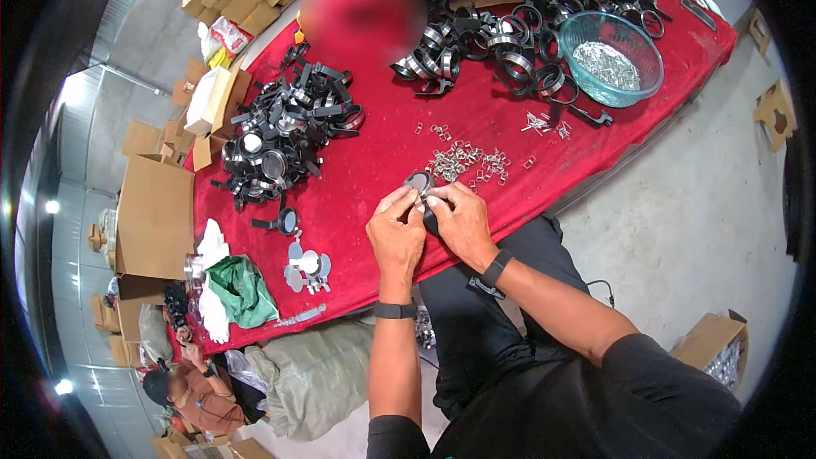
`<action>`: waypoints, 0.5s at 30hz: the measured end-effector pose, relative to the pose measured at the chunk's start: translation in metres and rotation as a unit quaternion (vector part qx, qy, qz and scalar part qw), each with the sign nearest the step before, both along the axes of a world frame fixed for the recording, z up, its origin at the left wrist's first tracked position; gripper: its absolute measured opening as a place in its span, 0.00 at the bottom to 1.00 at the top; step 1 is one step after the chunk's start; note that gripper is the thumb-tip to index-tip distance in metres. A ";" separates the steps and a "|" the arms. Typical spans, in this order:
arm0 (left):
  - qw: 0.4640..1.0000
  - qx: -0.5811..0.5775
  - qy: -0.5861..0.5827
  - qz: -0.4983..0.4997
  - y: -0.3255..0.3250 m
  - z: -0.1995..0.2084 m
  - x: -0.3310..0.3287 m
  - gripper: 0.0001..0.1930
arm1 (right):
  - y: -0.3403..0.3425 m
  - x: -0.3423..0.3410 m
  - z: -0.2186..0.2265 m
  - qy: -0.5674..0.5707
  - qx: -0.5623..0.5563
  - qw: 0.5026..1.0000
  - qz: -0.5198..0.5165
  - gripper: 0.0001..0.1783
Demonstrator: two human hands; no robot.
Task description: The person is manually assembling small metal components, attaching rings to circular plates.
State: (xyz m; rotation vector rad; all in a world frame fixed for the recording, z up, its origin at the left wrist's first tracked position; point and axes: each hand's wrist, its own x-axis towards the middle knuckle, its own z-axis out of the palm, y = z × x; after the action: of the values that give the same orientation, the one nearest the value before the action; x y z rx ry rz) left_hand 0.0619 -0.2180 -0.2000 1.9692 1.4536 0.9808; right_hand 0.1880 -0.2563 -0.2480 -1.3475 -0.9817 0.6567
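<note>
Near the table's front edge, my left hand (396,225) and my right hand (460,219) come together around a round grey-and-black piece (417,180). The fingertips of both hands pinch at its near side. My fingers hide most of it and whatever small part may be between them. Just beyond the hands lies a loose pile of small bent metal clips (463,160). A few thin metal pins (537,123) lie farther right, near a teal plastic bowl (616,98) of many small metal parts (605,65).
On the red cloth (365,140), a heap of black-handled metal rings (285,132) stands left, with more rings (514,55) at the back. Grey discs (306,265) and a green bag (242,289) lie front left. A person (200,395) sits lower left. Cardboard boxes (153,217) line the left side.
</note>
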 end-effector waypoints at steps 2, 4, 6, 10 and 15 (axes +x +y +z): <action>1.000 -0.004 -0.003 -0.002 0.001 -0.001 -0.002 0.17 | -0.004 0.001 0.001 -0.038 0.014 0.999 0.026 0.12; 1.000 -0.008 -0.008 -0.006 0.002 0.000 0.000 0.16 | -0.007 0.001 0.001 -0.039 0.046 0.998 0.031 0.12; 1.000 -0.015 0.000 -0.010 0.001 -0.001 0.004 0.17 | -0.010 0.002 -0.001 -0.042 0.076 0.996 0.034 0.12; 1.000 -0.008 -0.015 -0.014 0.005 -0.011 -0.005 0.17 | -0.013 -0.005 -0.005 -0.066 0.143 0.986 0.062 0.14; 0.999 -0.016 -0.044 -0.020 0.011 -0.016 -0.006 0.17 | -0.016 0.001 0.003 -0.112 0.117 0.983 0.088 0.19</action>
State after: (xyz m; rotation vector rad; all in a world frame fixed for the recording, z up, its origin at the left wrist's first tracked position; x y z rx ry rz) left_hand 0.0554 -0.2067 -0.2158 1.9010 1.3692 1.0068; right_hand 0.1886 -0.2721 -0.2451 -1.1499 -1.3301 0.5089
